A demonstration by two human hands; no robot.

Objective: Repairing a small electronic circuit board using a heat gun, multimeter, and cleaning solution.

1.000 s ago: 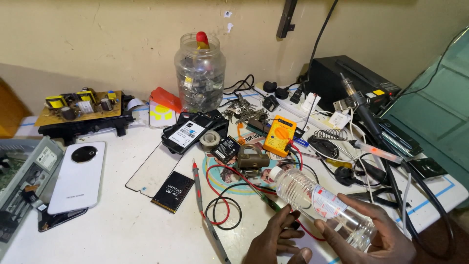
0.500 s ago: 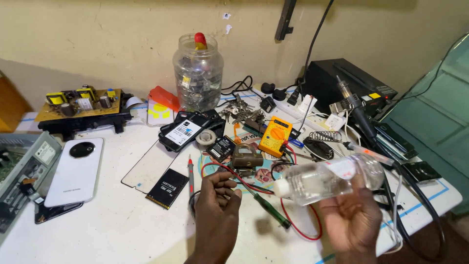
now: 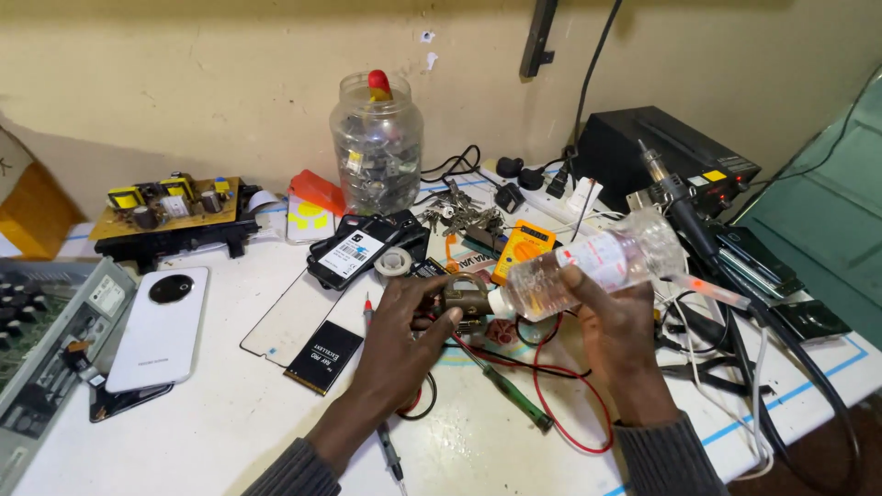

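Clear plastic bottle (image 3: 593, 264) held tilted above cluttered white workbench (image 3: 230, 404), capped end pointing left and down. Right hand (image 3: 617, 323) wrapped around bottle's middle, fingers closed on it. Left hand (image 3: 404, 344) pinching small brownish metal part (image 3: 465, 297) between thumb and fingers, part touching bottle's cap. Red wire (image 3: 551, 404) looped beneath hands. Yellow multimeter (image 3: 522, 246) just behind. White phone (image 3: 158, 328) far left.

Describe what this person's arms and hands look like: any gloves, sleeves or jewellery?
Both hands are bare: no gloves, and no rings or watch show on the left hand or the right hand. Each forearm ends in a dark grey ribbed knit cuff, the left sleeve and the right sleeve, like a sweater's.
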